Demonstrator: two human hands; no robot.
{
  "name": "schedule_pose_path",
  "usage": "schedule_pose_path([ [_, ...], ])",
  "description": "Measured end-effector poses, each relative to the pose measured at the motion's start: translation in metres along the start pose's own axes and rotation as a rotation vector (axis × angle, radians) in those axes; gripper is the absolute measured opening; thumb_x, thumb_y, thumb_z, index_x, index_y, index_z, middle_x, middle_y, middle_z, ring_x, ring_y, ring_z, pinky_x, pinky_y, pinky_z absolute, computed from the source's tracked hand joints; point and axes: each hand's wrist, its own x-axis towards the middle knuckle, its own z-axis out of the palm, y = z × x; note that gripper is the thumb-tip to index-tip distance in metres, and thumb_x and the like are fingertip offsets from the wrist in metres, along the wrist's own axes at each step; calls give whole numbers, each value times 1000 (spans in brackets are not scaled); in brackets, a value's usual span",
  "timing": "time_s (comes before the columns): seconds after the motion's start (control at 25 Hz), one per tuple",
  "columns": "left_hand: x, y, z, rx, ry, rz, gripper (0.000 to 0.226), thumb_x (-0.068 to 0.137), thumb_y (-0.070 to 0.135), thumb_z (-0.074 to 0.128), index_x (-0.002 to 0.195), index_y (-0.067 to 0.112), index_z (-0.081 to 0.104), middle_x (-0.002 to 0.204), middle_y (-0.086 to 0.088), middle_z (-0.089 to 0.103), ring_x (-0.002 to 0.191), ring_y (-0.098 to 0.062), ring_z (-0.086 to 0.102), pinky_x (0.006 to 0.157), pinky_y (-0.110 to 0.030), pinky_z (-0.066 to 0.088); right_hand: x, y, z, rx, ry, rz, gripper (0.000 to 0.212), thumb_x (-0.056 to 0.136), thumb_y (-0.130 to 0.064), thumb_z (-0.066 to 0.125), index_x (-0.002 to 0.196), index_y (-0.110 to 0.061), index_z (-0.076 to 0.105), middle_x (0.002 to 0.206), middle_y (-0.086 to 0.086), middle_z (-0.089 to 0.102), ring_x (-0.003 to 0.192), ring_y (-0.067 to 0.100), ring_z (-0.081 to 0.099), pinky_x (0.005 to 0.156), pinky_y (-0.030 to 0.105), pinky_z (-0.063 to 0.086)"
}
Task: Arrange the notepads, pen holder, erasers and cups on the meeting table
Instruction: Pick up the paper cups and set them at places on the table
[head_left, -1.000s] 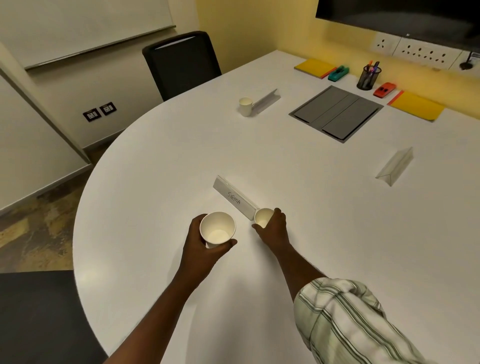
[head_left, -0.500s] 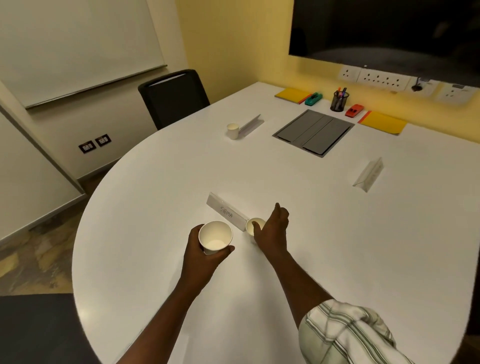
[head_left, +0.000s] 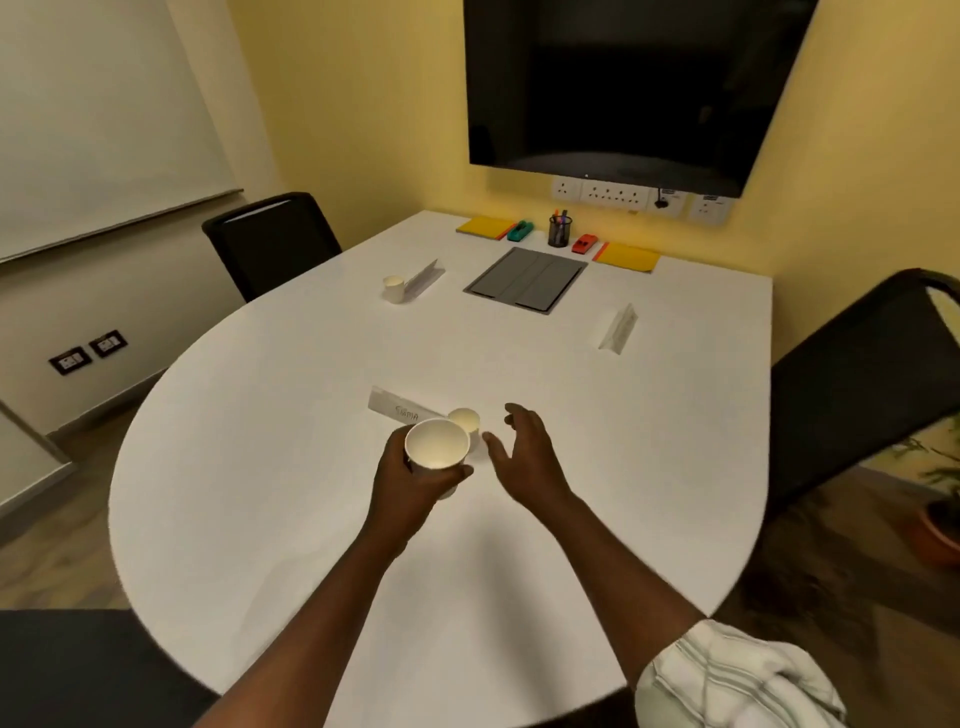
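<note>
Held cup (head_left: 437, 451): white paper cup, upright, mouth open to the camera, lifted above the worktop (head_left: 311, 467) near its front curve.
Left hand (head_left: 413, 480): wrapped round the held cup from below and behind, fingers clamped on its wall.
Placed cup (head_left: 464, 420): smaller-looking paper cup standing on the worktop just beyond the held one, at the right end of the name card (head_left: 402, 412).
Right hand (head_left: 524, 457): just right of the placed cup and clear of it, palm turned left, fingers spread apart, holding nothing.
Far cup (head_left: 394, 287): stands at the left side beside another folded card (head_left: 425, 275).
Third card (head_left: 617, 327): at the right side, no cup by it.
Pen holder (head_left: 560, 231): dark mesh pot with pens, at the far edge by the wall.
Erasers: green eraser (head_left: 520, 231) left of the holder, red eraser (head_left: 585, 243) right of it.
Notepads: left yellow notepad (head_left: 485, 227) and right yellow notepad (head_left: 629, 256), flat at the outer sides of the erasers.
Grey panel (head_left: 525, 279): set into the worktop in front of the holder.
</note>
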Motion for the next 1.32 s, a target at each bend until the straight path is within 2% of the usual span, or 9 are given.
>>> schedule_pose_path([
  [0.24,-62,25,18,-34,-113,43,58,58,23,89,108,30,59,101,15,65,90,8,60,63,-9,46,-93,-30,-57,50,-59,-38,50,92,-9,51,140,-16,38,121,-1,52,112,9,51,100,34,45],
  [0.36,-90,39,39,-36,-208,89,55,58,24,90,102,37,60,100,15,66,91,7,60,70,-14,46,-131,-33,-93,34,-112,-56,58,90,-4,47,143,-19,31,130,0,52,117,9,52,96,31,47],
  [0.56,-122,67,78,-45,-323,131,57,55,29,90,102,38,60,99,18,66,96,2,61,74,-22,49,-170,-26,-145,-7,-100,-23,76,88,-22,56,150,-30,12,145,-5,40,126,3,42,101,26,44],
  [0.72,-154,96,125,-49,-396,155,56,57,33,88,104,40,59,100,17,66,99,-5,62,62,-19,53,-190,-13,-201,14,-48,3,91,80,-47,64,149,-38,6,154,-12,26,135,4,34,104,19,33],
  [0.84,-191,120,174,-41,-404,160,61,55,46,83,109,36,58,104,15,67,101,-7,62,75,-26,55,-210,4,-252,-20,3,-13,94,80,-43,69,148,-39,5,156,-12,20,139,10,29,103,20,29],
  [0.96,-224,137,215,-119,-420,125,67,57,66,71,113,31,60,110,8,67,106,-14,62,90,-39,54,-235,20,-298,-37,20,-12,92,79,-54,66,145,-46,2,155,-14,20,135,13,37,105,29,40],
  [1.04,-250,150,259,-197,-396,92,60,73,72,56,114,28,62,113,3,67,108,-18,62,94,-43,51,-250,39,-344,-75,37,-43,92,78,-60,63,145,-46,2,155,-15,19,135,13,35,107,35,41],
  [1.12,-272,161,299,-211,-305,31,46,90,58,44,115,24,61,114,0,66,108,-20,61,93,-42,51,-260,58,-381,-102,9,-36,93,79,-59,63,146,-43,2,156,-13,19,137,13,32,108,37,41],
  [1.32,-283,182,364,-283,-65,-31,26,96,39,44,92,24,64,96,0,66,91,-21,62,71,-33,48,-252,79,-429,-107,-53,-92,93,82,-53,62,148,-38,-2,156,-11,17,138,14,31,109,33,39],
])
